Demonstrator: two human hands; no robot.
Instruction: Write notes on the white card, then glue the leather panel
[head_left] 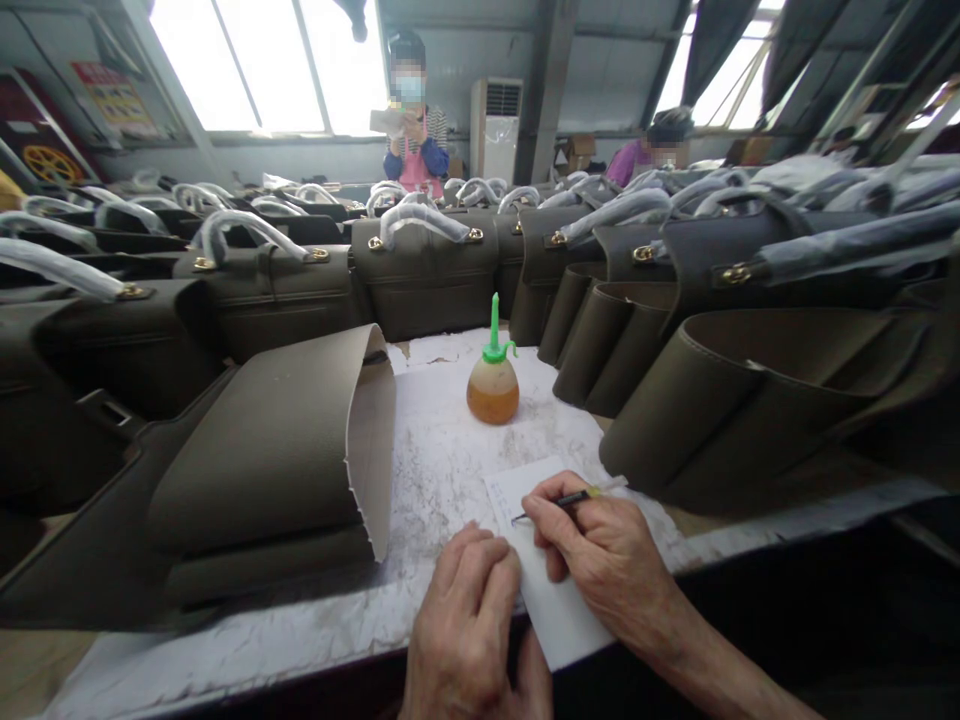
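My right hand [604, 545] is shut on a slim black pen [564, 502], with its tip on a white paper slip [556, 615]. My left hand [465, 630] lies curled beside it, with its fingers together against the slip's left edge. Ahead of my hands stands a squeeze bottle [493, 392] of amber liquid with a green nozzle, on a white, stained paper-covered worktable [442, 470]. An unfinished taupe leather bag panel [255, 470] lies curled to the left, not touching my hands.
Rows of taupe leather handbags [424, 280] with plastic-wrapped handles and gold fittings line both sides of the table. Curved bag bodies [750, 400] stand close on the right. A co-worker in a pink apron [412, 150] and another person [637, 160] are at the back.
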